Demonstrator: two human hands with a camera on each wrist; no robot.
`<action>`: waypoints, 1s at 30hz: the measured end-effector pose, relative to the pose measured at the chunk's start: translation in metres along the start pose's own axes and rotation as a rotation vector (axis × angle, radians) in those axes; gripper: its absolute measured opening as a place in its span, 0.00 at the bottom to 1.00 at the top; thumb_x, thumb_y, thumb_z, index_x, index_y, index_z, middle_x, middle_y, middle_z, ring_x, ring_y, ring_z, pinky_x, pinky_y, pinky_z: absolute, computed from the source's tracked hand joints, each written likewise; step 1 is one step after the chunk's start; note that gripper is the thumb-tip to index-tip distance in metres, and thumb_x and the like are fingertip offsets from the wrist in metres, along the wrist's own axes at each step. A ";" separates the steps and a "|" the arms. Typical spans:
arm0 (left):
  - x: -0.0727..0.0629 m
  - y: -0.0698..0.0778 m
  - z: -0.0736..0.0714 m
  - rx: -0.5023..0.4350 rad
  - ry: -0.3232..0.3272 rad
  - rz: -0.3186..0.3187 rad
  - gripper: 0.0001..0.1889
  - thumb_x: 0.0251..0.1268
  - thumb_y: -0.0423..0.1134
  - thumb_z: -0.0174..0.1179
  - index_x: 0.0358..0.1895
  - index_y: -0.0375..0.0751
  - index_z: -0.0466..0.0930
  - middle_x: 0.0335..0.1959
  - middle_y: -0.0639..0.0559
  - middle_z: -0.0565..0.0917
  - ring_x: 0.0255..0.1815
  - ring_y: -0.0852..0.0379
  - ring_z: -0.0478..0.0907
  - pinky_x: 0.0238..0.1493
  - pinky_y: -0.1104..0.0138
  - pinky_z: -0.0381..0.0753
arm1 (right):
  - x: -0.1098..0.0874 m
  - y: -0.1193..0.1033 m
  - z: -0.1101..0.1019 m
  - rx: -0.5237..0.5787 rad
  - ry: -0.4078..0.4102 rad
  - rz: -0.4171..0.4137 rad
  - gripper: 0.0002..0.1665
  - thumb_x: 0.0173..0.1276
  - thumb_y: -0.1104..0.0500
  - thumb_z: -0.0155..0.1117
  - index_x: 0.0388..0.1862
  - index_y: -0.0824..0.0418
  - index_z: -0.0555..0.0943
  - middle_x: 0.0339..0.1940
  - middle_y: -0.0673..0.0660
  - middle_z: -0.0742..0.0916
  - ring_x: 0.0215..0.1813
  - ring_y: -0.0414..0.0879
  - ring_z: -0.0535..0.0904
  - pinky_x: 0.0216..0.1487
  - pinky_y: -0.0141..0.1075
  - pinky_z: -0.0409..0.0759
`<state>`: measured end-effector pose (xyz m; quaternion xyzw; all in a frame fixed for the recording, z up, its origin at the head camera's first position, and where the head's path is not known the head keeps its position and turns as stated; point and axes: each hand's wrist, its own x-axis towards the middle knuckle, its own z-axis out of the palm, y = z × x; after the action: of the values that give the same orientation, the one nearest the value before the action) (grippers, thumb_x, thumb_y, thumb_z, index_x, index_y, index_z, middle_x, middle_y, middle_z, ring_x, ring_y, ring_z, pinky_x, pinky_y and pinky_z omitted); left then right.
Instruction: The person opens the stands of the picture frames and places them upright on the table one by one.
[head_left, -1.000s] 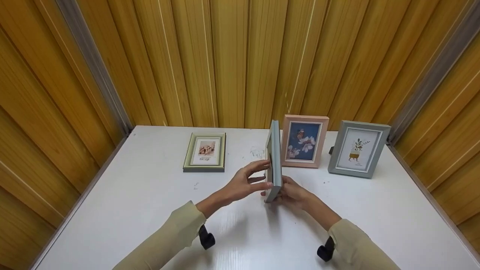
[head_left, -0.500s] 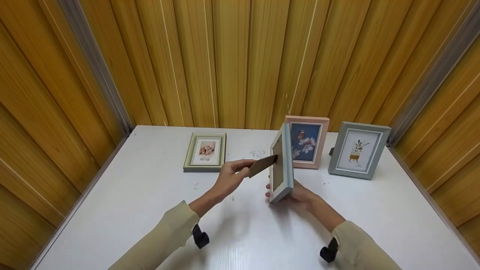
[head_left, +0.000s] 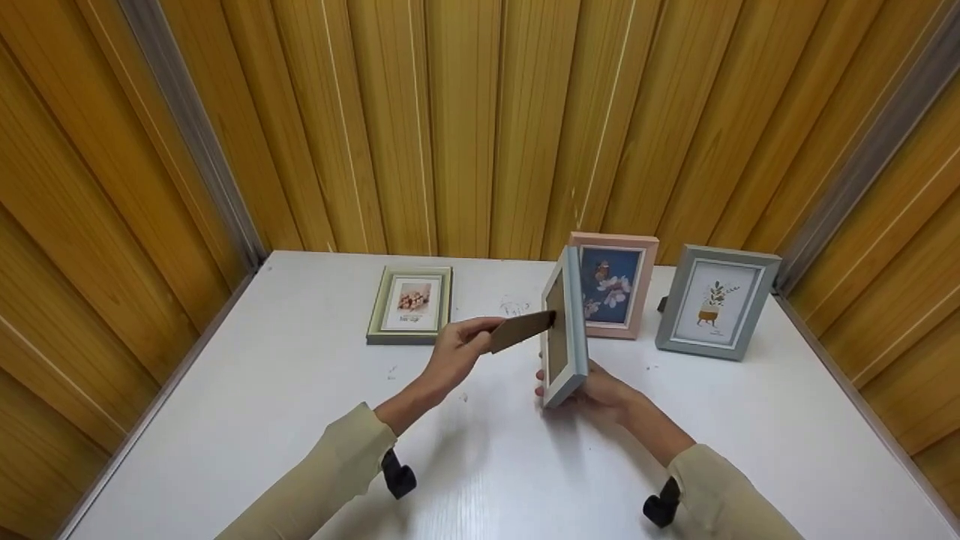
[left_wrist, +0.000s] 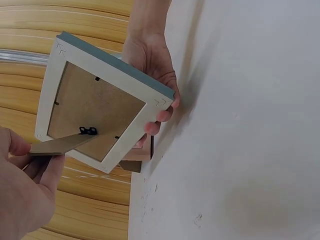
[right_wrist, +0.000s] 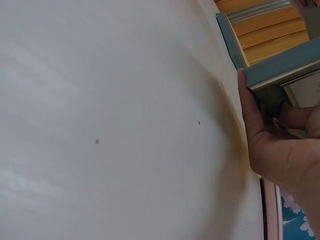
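Note:
A blue-edged picture frame (head_left: 574,322) is held upright by my right hand (head_left: 604,390), which grips its lower edge, fingers showing on the white-bordered back. From that back the brown easel leg (left_wrist: 62,144) swings out on a small black hinge (left_wrist: 88,131). My left hand (head_left: 456,352) pinches the leg's free end between thumb and fingers. In the right wrist view, the right hand (right_wrist: 285,145) holds the frame's corner, with the thumb on the front side. Most of the frame's front is hidden in the head view.
Behind the held frame stands a pink picture frame (head_left: 646,289) with a blossom picture. A grey-green frame (head_left: 673,300) stands at the right. To the left, a light green frame (head_left: 380,300) lies flat on the white table (head_left: 285,360). Wood-look panels (head_left: 457,127) rise around the table.
The left hand has moved left from the frame's back, pulling the easel leg outward. The right hand has turned the frame slightly, showing more of its back, and shifted a little right.

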<state>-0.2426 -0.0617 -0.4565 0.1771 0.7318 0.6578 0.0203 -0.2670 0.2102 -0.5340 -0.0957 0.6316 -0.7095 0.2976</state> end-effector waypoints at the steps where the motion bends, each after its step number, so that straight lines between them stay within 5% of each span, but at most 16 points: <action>1: 0.000 0.001 0.000 -0.006 0.004 -0.011 0.19 0.74 0.31 0.48 0.60 0.34 0.83 0.58 0.38 0.86 0.58 0.47 0.84 0.60 0.57 0.84 | 0.000 0.000 0.000 -0.001 0.002 0.000 0.36 0.81 0.62 0.50 0.80 0.67 0.48 0.57 0.57 0.81 0.54 0.46 0.87 0.59 0.45 0.83; 6: -0.002 0.004 0.003 0.055 0.037 -0.029 0.19 0.72 0.30 0.50 0.60 0.37 0.83 0.58 0.41 0.86 0.58 0.49 0.83 0.59 0.60 0.83 | -0.003 -0.001 0.001 0.005 0.051 -0.021 0.33 0.81 0.63 0.48 0.79 0.71 0.53 0.53 0.51 0.86 0.53 0.45 0.88 0.59 0.46 0.85; 12: -0.003 0.008 0.011 0.273 0.060 0.166 0.20 0.66 0.25 0.54 0.60 0.37 0.83 0.62 0.44 0.84 0.66 0.47 0.78 0.66 0.52 0.78 | 0.000 -0.005 0.007 0.004 0.127 -0.074 0.34 0.81 0.64 0.48 0.80 0.72 0.52 0.50 0.52 0.89 0.49 0.43 0.89 0.56 0.42 0.86; 16: -0.002 0.012 0.016 0.330 0.089 0.240 0.15 0.70 0.29 0.58 0.57 0.37 0.85 0.56 0.44 0.86 0.59 0.49 0.79 0.61 0.55 0.82 | 0.002 -0.008 0.010 -0.085 0.219 -0.080 0.34 0.81 0.62 0.50 0.79 0.71 0.53 0.45 0.48 0.89 0.45 0.39 0.87 0.46 0.34 0.85; 23: -0.003 0.012 0.016 0.311 0.120 0.178 0.15 0.68 0.38 0.66 0.55 0.38 0.86 0.41 0.48 0.90 0.36 0.60 0.82 0.39 0.72 0.83 | 0.004 -0.013 0.016 -0.173 0.363 -0.094 0.32 0.80 0.61 0.54 0.77 0.70 0.60 0.45 0.50 0.90 0.38 0.39 0.88 0.36 0.32 0.85; 30: -0.003 0.005 0.004 0.317 0.162 0.086 0.15 0.62 0.34 0.69 0.51 0.34 0.85 0.39 0.45 0.88 0.35 0.60 0.79 0.38 0.73 0.80 | 0.009 -0.016 0.025 -0.283 0.495 -0.116 0.34 0.79 0.64 0.56 0.78 0.71 0.60 0.63 0.72 0.81 0.38 0.39 0.85 0.33 0.33 0.86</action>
<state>-0.2375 -0.0580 -0.4525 0.1558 0.8172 0.5466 -0.0950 -0.2663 0.1852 -0.5167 0.0037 0.7713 -0.6318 0.0769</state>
